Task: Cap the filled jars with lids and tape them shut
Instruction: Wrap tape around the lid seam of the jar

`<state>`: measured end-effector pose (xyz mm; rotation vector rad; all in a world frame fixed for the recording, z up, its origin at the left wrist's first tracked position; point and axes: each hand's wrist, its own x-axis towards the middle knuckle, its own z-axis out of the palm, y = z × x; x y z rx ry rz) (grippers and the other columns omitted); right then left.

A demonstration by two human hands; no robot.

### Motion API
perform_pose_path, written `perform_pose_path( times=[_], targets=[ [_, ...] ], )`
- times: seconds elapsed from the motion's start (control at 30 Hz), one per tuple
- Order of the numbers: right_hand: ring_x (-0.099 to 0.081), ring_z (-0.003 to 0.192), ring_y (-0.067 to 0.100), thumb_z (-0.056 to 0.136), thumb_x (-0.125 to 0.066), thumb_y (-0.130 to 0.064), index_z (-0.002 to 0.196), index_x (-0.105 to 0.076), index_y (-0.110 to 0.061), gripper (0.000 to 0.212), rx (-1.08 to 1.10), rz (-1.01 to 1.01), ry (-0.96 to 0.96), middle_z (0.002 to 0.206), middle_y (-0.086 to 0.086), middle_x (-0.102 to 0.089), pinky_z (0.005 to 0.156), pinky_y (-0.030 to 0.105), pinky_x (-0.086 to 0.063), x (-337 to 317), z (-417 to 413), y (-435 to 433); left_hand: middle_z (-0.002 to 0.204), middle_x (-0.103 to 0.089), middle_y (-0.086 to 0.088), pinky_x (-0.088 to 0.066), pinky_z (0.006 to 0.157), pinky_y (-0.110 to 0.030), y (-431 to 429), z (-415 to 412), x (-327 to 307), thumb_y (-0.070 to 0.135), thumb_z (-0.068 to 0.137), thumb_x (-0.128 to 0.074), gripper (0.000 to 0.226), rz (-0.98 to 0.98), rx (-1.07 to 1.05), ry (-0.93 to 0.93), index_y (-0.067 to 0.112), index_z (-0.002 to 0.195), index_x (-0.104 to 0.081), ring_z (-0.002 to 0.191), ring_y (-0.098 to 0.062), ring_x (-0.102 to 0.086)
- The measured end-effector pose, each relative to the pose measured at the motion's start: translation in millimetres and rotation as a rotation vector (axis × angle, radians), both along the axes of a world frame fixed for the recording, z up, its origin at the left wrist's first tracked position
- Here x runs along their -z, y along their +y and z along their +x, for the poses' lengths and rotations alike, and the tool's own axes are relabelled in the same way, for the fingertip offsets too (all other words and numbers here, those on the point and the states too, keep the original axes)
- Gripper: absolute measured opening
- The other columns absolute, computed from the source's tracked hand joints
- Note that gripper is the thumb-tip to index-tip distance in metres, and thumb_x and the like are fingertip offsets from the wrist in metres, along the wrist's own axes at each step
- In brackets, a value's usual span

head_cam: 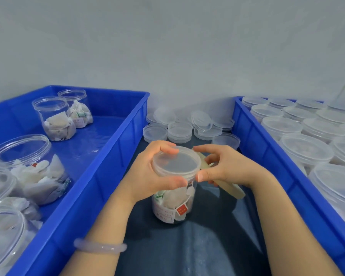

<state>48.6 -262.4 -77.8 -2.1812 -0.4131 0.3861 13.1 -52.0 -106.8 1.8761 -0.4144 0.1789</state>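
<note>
L blue crate [108, 156] fills the table's L side. Near its far L corner stand two open jars [54, 118], just beside each other, white sachets in the bottom, no lids. At its near L corner is a crowd of open filled jars [28, 168], partly cut off by the frame edge.

Pale bracelet [100, 247] sits on the L forearm. L hand [147, 172] grips the lid [175, 162]: fingers curled over the far rim, thumb pressed on the near rim.

The lid sits flat on top of the filled jar [172, 204]. This jar stands upright on the dark table cover [207, 246], in the strip btwn the two crates, approx midway btwn near & far edges. It holds white sachets, one w/ a red tag.

Behind it, along the table's far edge, lie loose lids [179, 130], some stacked, one tilted on the others.

R hand [231, 168]: forefinger tip & thumb tip touch the lid's R rim, far & near. Its lower fingers curl round a beige tape roll [227, 188], seen edge-on just R of the jar. Can't tell if any tape is on the jar.

R blue crate [267, 152] runs along the table's R side, packed w/ capped jars [305, 148] in rows, touching, out to the frame edge.
</note>
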Motion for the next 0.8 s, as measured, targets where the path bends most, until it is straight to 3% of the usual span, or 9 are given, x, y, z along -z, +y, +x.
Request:
perform_pose_path(
  times=[0.17,0.27,0.33,0.4,0.5,0.57,0.63,0.7,0.8],
  targets=[
    [-0.059,0.105,0.005,0.037,-0.078,-0.062,0.140,-0.042,-0.036,0.112,0.048,0.120,-0.055,0.119,-0.002,-0.058,0.099,0.039,-0.047,15,-14,5,0.111,-0.043,0.034,-0.036,0.072,-0.010,-3,-8,-36,0.061,0.044,-0.071,0.062,0.556,-0.032,-0.007,0.047,0.100,-0.045,0.105,0.012,-0.042],
    [-0.060,0.110,0.008,0.060,-0.081,-0.045,0.140,-0.041,-0.032,0.090,0.055,0.201,-0.086,0.121,-0.002,-0.061,0.100,0.036,-0.047,24,-24,5,0.135,-0.037,0.027,-0.039,0.094,-0.019,-25,-11,-46,0.069,0.048,-0.076,0.097,0.717,-0.019,-0.037,0.051,0.133,-0.034,0.122,0.003,-0.037],
    [-0.061,0.111,0.010,0.075,-0.079,-0.023,0.138,-0.045,-0.030,0.071,0.048,0.267,-0.099,0.122,-0.001,-0.062,0.098,0.036,-0.049,26,-28,0,0.133,-0.046,0.024,-0.039,0.099,-0.025,-31,-11,-49,0.066,0.056,-0.077,0.082,0.746,-0.038,-0.040,0.047,0.130,-0.048,0.125,-0.002,-0.040],
    [-0.059,0.113,0.015,0.078,-0.076,-0.016,0.136,-0.049,-0.027,0.065,0.042,0.314,-0.110,0.124,-0.004,-0.062,0.099,0.040,-0.048,29,-31,-3,0.127,-0.047,0.029,-0.034,0.097,-0.015,-26,-11,-51,0.058,0.066,-0.076,0.060,0.732,-0.007,-0.040,0.045,0.122,-0.057,0.123,0.004,-0.039],
    [-0.057,0.092,0.012,0.079,-0.076,-0.022,0.131,-0.054,-0.030,0.057,0.075,0.339,-0.199,0.098,-0.010,-0.063,0.090,0.037,-0.050,34,-35,2,0.143,-0.037,0.026,-0.010,0.119,-0.035,-23,-12,-53,0.049,0.079,-0.069,0.046,0.807,0.065,0.003,0.046,0.122,-0.052,0.140,0.004,-0.017],
    [-0.045,0.067,0.012,0.081,-0.074,-0.027,0.120,-0.057,-0.039,0.044,0.105,0.321,-0.301,0.078,0.008,-0.057,0.067,0.036,-0.046,38,-37,8,0.137,-0.046,0.020,-0.013,0.117,-0.053,-28,-11,-53,0.045,0.086,-0.062,0.037,0.875,0.045,0.038,0.045,0.120,-0.046,0.139,-0.009,-0.029],
    [-0.034,0.056,0.010,0.083,-0.070,-0.030,0.105,-0.056,-0.040,0.029,0.168,0.294,-0.407,0.065,0.007,-0.043,0.055,0.029,-0.037,41,-37,11,0.105,-0.054,0.021,-0.033,0.102,-0.043,-34,-12,-50,0.043,0.090,-0.058,0.031,0.887,-0.006,-0.027,0.039,0.118,-0.044,0.092,0.000,-0.051],
    [-0.033,0.051,0.008,0.084,-0.068,-0.032,0.096,-0.052,-0.036,0.020,0.250,0.260,-0.487,0.057,-0.007,-0.036,0.055,0.026,-0.039,44,-38,13,0.114,-0.056,0.021,-0.031,0.088,-0.031,-36,-13,-48,0.043,0.092,-0.055,0.034,0.873,-0.045,-0.120,0.034,0.123,-0.044,0.073,0.003,-0.044],
    [-0.044,0.053,0.004,0.087,-0.065,-0.025,0.090,-0.053,-0.030,0.013,0.278,0.211,-0.576,0.054,-0.016,-0.048,0.058,0.012,-0.039,43,-40,21,0.149,-0.037,0.015,-0.027,0.102,-0.031,-30,-8,-42,0.045,0.094,-0.050,0.047,0.884,-0.074,-0.189,0.031,0.138,-0.039,0.116,-0.003,-0.046]
  ],
)
